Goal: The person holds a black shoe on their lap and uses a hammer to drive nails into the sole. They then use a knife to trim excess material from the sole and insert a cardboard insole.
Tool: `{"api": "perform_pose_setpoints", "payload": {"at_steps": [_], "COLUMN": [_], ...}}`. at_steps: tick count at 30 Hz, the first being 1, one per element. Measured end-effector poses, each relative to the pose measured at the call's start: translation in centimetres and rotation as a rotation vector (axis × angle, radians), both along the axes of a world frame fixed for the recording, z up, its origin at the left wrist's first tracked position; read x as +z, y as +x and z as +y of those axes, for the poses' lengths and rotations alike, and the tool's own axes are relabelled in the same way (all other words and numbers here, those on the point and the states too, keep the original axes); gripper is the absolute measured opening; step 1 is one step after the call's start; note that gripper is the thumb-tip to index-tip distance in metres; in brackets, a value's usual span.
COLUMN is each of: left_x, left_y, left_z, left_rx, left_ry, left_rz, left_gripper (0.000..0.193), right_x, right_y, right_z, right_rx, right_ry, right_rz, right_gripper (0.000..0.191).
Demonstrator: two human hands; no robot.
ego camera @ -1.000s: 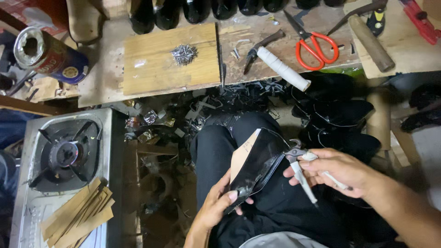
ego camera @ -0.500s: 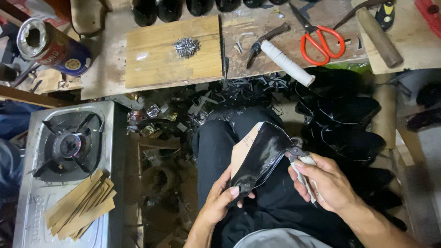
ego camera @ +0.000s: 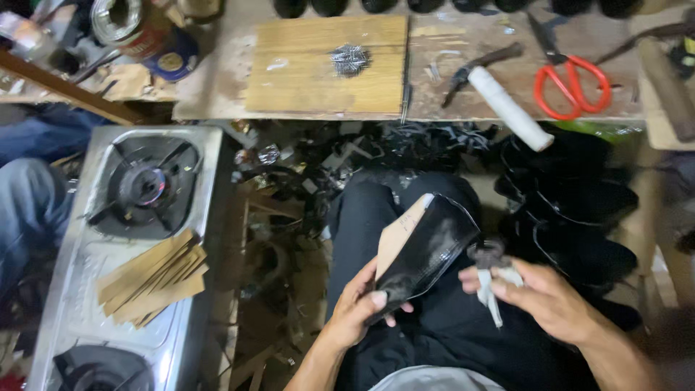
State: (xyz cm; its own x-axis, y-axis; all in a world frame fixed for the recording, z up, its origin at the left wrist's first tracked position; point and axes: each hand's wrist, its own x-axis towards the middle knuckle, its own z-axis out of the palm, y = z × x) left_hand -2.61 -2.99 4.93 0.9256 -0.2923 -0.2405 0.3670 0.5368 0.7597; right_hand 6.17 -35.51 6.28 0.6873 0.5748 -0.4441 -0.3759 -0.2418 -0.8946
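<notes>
My left hand (ego camera: pixel 360 310) grips the heel end of a black shoe upper on a last (ego camera: pixel 420 250), its tan insole turned up, resting over my lap in black trousers. My right hand (ego camera: pixel 541 297) is closed around the white-wrapped handles of lasting pliers (ego camera: pixel 490 271), whose dark jaws sit right beside the shoe's right edge. Whether the jaws bite the leather is hidden by blur.
A wooden bench holds a board (ego camera: pixel 326 65) with a heap of small nails (ego camera: pixel 350 59), a white-handled hammer (ego camera: pixel 499 94) and red scissors (ego camera: pixel 572 83). A steel gas stove (ego camera: pixel 137 239) with tan strips (ego camera: pixel 148 279) stands at left. Black shoe uppers (ego camera: pixel 572 210) are stacked at right.
My right hand has drawn the pliers in from farther right to the shoe's edge. The view has shifted, and the left hand keeps its hold.
</notes>
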Motion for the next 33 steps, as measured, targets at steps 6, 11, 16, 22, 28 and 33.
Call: {"api": "perform_pose_setpoints", "payload": {"at_steps": [6,11,16,22,28,33], "left_x": [2.7,6.0,7.2,7.7,8.4,10.0], "left_y": [0.4,0.7,5.6,8.4,2.7,-4.5], "left_z": [5.6,15.0,25.2,32.5,34.2,30.1], "left_rx": [0.405,0.826,1.049,1.141,0.774,0.653], "left_ry": [0.058,0.562,0.873,1.668,2.276,2.029], "left_rz": [-0.052,-0.100,-0.351,-0.409,-0.233,-0.203], "left_gripper": [0.099,0.079,0.064,0.085,0.079,0.083], "right_x": [-2.6,-4.7,-5.9,-7.1,-7.0,-5.9], "right_y": [-1.7,-1.8,-0.6,-0.7,-0.6,-0.2], "right_z": [3.2,4.1,3.7,3.4,3.2,4.0], "right_rx": [0.117,0.119,0.022,-0.020,-0.040,-0.038], "right_ry": [-0.172,-0.316,-0.213,-0.248,-0.304,-0.243], "right_rz": [0.112,0.071,0.204,0.276,0.304,0.296], "right_gripper": [0.042,0.042,0.044,0.045,0.043,0.042]}}
